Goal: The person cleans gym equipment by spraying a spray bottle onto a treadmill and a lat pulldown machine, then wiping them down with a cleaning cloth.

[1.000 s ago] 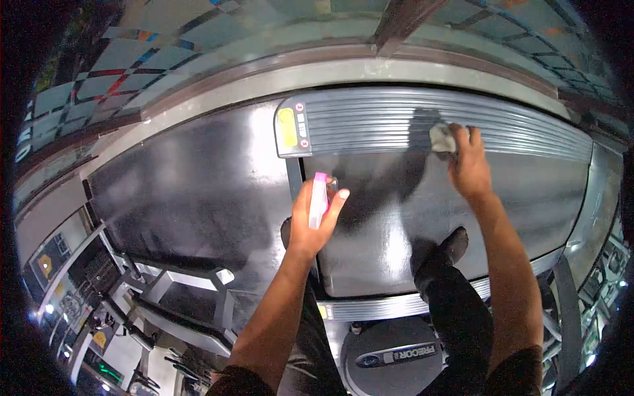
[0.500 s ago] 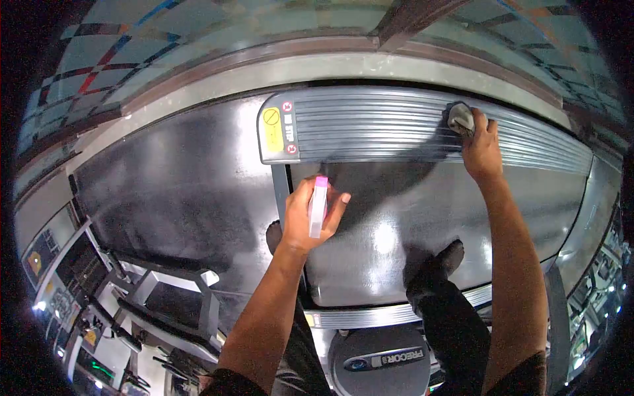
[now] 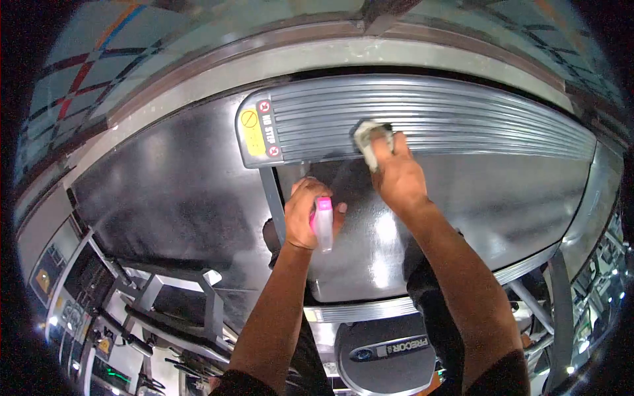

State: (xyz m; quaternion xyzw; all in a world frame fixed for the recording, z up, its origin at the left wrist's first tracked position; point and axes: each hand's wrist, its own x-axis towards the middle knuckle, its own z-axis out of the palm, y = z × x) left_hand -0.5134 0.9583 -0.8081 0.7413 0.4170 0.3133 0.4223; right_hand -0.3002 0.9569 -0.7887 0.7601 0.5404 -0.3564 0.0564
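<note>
My left hand (image 3: 302, 212) is wrapped round a spray bottle with a pink and whitish head (image 3: 323, 228), held above the dark treadmill belt (image 3: 502, 204). Most of the bottle is hidden under the hand. In my right hand (image 3: 403, 181) is a bunched, pale grey-white cloth (image 3: 370, 142), pressed against the ribbed grey side rail (image 3: 475, 119) of the treadmill. The fingers of that hand are slightly blurred. A yellow warning sticker (image 3: 252, 132) and "NO STEP" lettering mark the rail's left end.
A rounded cover marked PRECOR (image 3: 386, 366) lies at the bottom, near my legs. Beyond the rail runs a pale ledge (image 3: 317, 59) below glass panels. Grey machine frames (image 3: 211, 303) stand at the lower left. A second dark deck (image 3: 165, 178) extends left.
My right hand has slid the cloth leftward along the rail, from its right half toward the middle. My left hand sits slightly lower in view, still with the spray bottle.
</note>
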